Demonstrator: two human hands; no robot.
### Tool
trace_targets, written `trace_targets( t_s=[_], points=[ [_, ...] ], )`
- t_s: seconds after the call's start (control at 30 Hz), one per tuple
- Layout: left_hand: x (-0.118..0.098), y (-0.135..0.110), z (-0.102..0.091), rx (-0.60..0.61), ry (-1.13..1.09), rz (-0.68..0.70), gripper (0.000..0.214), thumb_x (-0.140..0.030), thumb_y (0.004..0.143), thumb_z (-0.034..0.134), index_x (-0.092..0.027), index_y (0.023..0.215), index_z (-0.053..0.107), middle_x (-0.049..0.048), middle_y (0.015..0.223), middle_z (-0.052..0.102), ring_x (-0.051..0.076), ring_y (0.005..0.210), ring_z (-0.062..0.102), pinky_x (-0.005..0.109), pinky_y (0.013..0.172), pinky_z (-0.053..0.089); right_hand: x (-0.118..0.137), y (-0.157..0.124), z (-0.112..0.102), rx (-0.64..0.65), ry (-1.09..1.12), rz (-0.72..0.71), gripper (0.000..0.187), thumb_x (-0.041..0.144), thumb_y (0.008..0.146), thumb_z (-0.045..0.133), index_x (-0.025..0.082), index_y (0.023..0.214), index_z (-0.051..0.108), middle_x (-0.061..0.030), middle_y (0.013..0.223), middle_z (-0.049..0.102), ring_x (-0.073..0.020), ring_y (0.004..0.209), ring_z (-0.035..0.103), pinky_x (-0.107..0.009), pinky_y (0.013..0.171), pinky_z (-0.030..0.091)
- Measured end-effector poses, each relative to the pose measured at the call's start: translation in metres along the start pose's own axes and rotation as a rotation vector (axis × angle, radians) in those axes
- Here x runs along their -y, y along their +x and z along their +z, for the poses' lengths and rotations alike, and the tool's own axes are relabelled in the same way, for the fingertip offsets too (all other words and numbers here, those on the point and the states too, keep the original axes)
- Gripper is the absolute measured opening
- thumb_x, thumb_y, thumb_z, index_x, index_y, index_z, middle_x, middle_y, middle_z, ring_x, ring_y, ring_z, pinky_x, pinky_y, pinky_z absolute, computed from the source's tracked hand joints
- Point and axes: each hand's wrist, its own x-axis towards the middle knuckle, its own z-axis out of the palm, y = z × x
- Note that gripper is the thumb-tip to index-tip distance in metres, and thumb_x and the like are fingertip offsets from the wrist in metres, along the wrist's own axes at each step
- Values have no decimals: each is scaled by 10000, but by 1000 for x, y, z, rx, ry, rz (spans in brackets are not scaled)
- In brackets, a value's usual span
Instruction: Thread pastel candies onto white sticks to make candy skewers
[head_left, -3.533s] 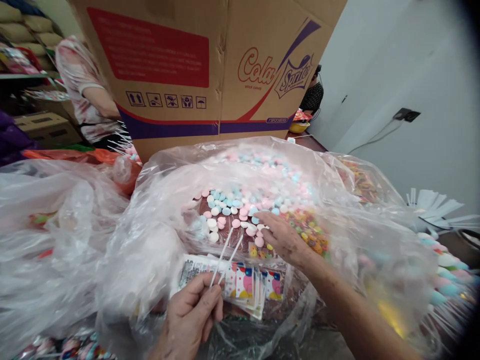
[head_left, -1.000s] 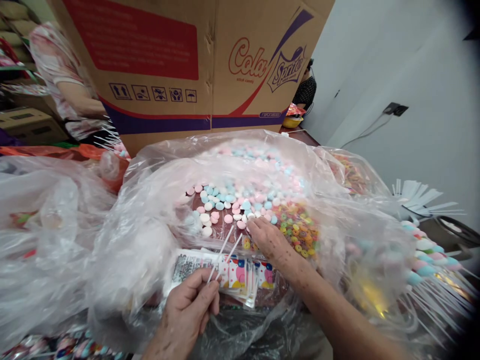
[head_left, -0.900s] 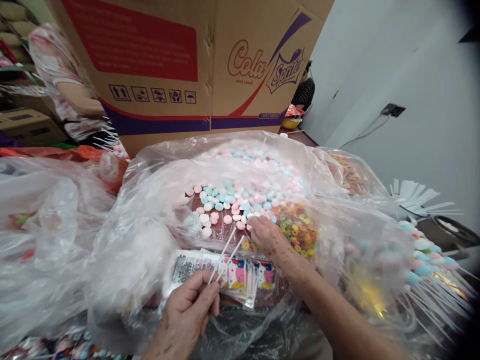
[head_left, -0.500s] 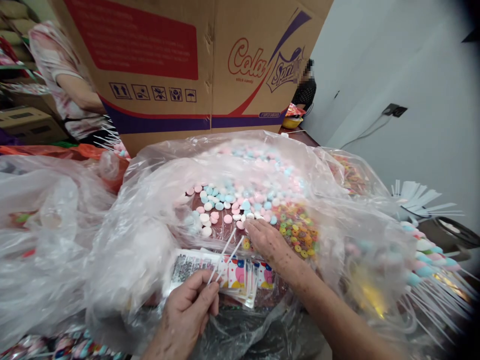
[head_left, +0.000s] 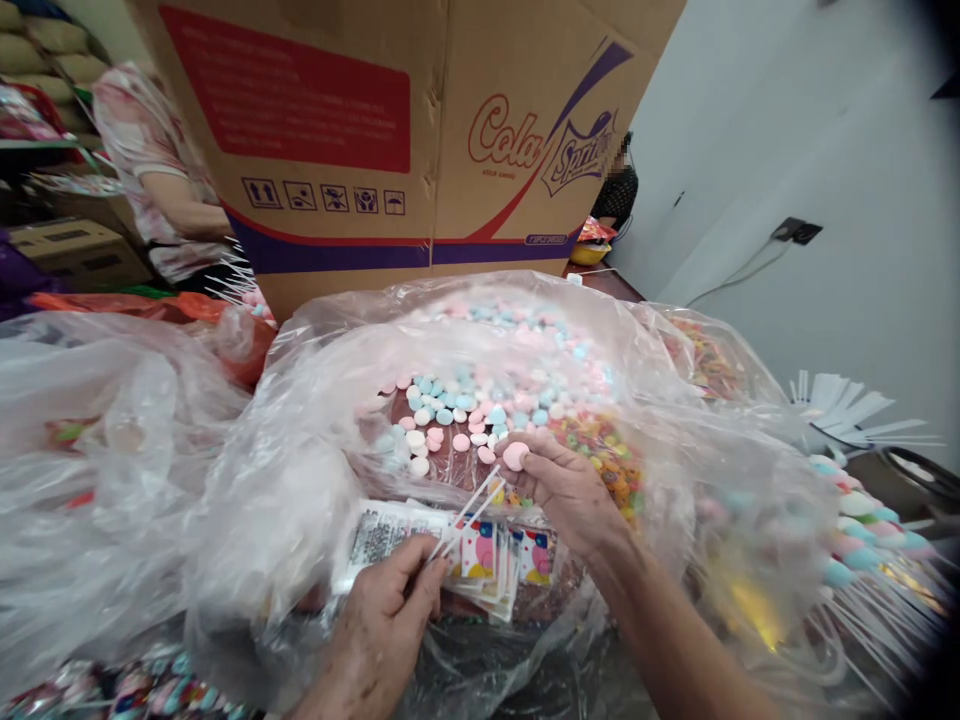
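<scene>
Pinched between the thumb and fingers of my left hand [head_left: 394, 605] are two thin white sticks [head_left: 471, 508], pointing up and to the right. My right hand [head_left: 566, 490] grips a round pink candy [head_left: 515, 457] at its fingertips, close to the upper ends of the sticks but apart from them. Behind it, loose pink, blue and white candies [head_left: 461, 442] lie inside a large clear plastic bag [head_left: 322, 350]. Small yellow, green and orange ring candies [head_left: 619, 465] lie beside them, partly hidden by my right hand. Below the sticks is a stack of printed wrappers [head_left: 480, 555].
A tall cardboard box [head_left: 360, 110] stands behind the bag. Bunched sticks with coloured candy tops [head_left: 862, 520] lie at right, near a holder of white sticks [head_left: 847, 405]. More plastic bags [head_left: 112, 480] spread at left. A person's arm [head_left: 187, 210] shows behind the box.
My right hand has lifted a pink candy from the pile and turned toward the sticks. My left hand keeps its hold on the two sticks. The view has shifted slightly.
</scene>
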Motion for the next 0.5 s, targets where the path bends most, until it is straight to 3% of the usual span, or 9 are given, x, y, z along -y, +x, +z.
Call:
trace_targets(
  t_s=[0.13, 0.3, 0.5],
  points=[
    [-1, 2, 4, -8, 28, -6, 263, -395, 905, 505, -224, 752, 634, -33, 562, 564, 184, 583, 555, 250, 588, 378, 8, -11, 9, -13, 127, 74, 328, 309, 616, 888, 170, 898, 795, -96, 957, 772, -202, 875, 693, -319, 767, 547],
    [-4, 4, 7, -25, 38, -5, 303, -409, 908, 480, -224, 694, 590, -39, 542, 523, 174, 555, 519, 249, 564, 360, 3, -12, 8, -31, 167, 78, 346, 302, 615, 895, 175, 921, 795, -92, 966, 777, -193, 872, 696, -305, 756, 549],
    [-7, 4, 6, -20, 58, -29, 294, -425, 875, 477, -210, 752, 634, -34, 542, 531, 184, 552, 538, 255, 563, 371, 0, -12, 10, -27, 185, 64, 357, 312, 606, 899, 181, 921, 796, -92, 962, 780, -224, 923, 705, -324, 775, 550]
  ],
)
